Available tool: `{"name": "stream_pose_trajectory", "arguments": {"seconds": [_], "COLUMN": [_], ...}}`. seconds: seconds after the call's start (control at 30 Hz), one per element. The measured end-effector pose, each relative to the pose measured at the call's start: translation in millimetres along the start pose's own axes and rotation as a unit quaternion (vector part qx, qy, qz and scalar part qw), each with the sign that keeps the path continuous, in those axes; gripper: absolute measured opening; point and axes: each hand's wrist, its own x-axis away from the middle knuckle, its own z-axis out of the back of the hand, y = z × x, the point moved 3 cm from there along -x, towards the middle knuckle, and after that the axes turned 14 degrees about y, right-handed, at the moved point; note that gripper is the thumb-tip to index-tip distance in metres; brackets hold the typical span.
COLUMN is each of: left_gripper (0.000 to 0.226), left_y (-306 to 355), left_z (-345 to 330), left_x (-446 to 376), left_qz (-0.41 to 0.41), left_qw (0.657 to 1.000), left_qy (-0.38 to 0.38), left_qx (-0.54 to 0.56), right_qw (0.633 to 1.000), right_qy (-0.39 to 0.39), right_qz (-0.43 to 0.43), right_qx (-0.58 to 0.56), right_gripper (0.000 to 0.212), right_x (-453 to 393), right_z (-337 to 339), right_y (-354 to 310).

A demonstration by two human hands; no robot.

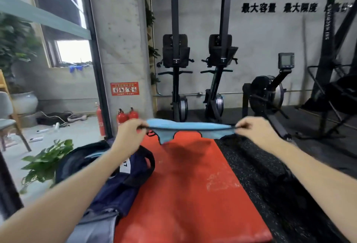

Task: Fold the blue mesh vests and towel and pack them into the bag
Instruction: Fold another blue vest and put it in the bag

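Head view: a blue mesh vest (190,129) is held stretched in the air above the far end of a red mat (193,184). One edge is pinched by the left hand (129,132), the other by the right hand (253,128), fingers curled tight on the fabric, probably to square it for folding. A dark blue bag (116,181) lies open at the mat's left edge, ready for packing. No towel is identifiable. On the wall behind the mat, "MAXIMUM" is read above Chinese characters.
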Motion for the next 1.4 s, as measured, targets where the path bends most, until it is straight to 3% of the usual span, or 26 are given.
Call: {"name": "stream_pose_trajectory", "arguments": {"seconds": [0.23, 0.4, 0.57, 0.9, 1.17, 1.4], "left_gripper": [0.026, 0.018, 0.021, 0.022, 0.016, 0.010], "left_y": [-56, -51, -28, -5, -21, -61], "left_z": [-4, 8, 24, 33, -9, -85], "left_x": [196, 237, 244, 238, 192, 129], "left_qz": [0.012, 0.008, 0.081, 0.124, 0.137, 0.177], "left_qw": [0.994, 0.985, 0.983, 0.984, 0.985, 0.982], "left_qy": [-0.110, -0.167, -0.165, -0.107, -0.070, -0.053], "left_qx": [-0.024, -0.050, 0.022, 0.071, 0.081, 0.041], "right_qw": [0.980, 0.981, 0.986, 0.979, 0.981, 0.984], "right_qy": [-0.175, -0.166, -0.139, -0.138, -0.121, -0.077], "right_qz": [-0.065, -0.069, -0.080, -0.144, -0.150, -0.163], "right_qx": [0.063, 0.076, 0.045, -0.034, -0.023, -0.012], "right_gripper": [0.023, 0.024, 0.011, 0.013, 0.008, 0.004], "right_x": [164, 201, 214, 211, 158, 80], "right_z": [-16, 2, 29, 49, 3, -69], "right_y": [65, 71, 61, 60, 76, 109]}}
